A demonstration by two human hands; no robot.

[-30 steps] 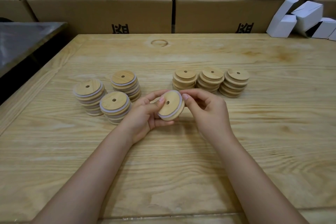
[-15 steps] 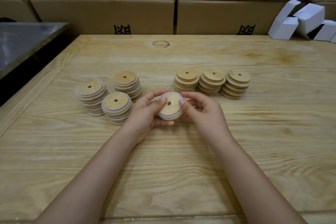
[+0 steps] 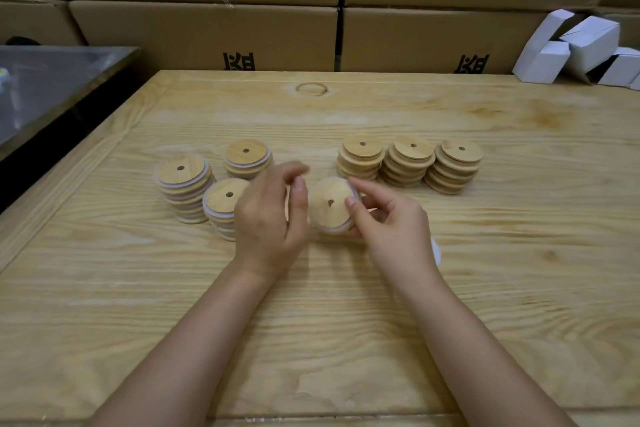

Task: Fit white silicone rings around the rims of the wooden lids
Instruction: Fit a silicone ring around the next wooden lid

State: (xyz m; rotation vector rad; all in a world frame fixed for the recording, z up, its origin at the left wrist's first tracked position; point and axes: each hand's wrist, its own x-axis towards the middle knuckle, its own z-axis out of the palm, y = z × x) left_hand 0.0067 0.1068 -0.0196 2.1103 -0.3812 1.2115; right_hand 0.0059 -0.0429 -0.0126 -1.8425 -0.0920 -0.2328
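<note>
Wooden lid (image 3: 329,204), white ring (image 3: 333,230) on rim, between fingers (image 3: 372,189) of right hand (image 3: 398,236)

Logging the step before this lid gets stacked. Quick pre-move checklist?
1. Right hand holds the lid: ok, its fingers pinch the rim.
2. White ring seated all round: cannot tell, only its near edge shows.
3. Left hand free: ok, it grips nothing, though it is blurred.
4. Ringed stacks upright: ok.
5. Bare stacks kept apart from the ringed ones: ok.
6. Spare rings within reach: cannot tell, only a white sliver shows by the right wrist.
</note>
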